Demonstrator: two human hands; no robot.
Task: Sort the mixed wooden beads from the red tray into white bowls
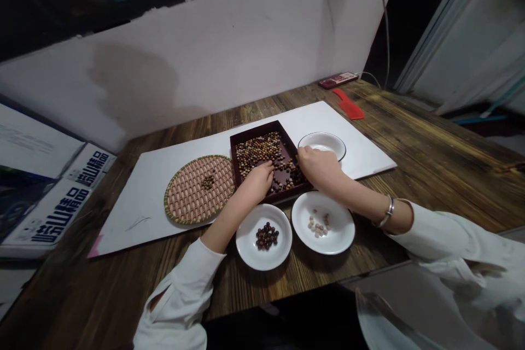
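Observation:
A dark maroon tray (293, 194) holds many small round beads (256, 153) in brown, yellow and pale tones. My left hand (260, 179) reaches over its near left part, fingers bent together among the beads; whatever is between them is hidden. At the tray's right wall is my right hand (319, 167), its fingers closed in a pinch. I cannot make out what it holds. Behind that hand stands a white bowl (324, 139), partly covered. Nearer to me, one white bowl (246, 240) contains dark brown beads (267, 235), and another white bowl (340, 238) contains pale beads (319, 225).
Left of the tray, a round woven mat (192, 197) carries a few greenish-brown beads (208, 180). A white board (139, 186) lies under the tray on the wooden table (414, 136). A red comb (348, 105) and a phone (338, 80) lie at the back right. Printed boxes (61, 202) stand at left.

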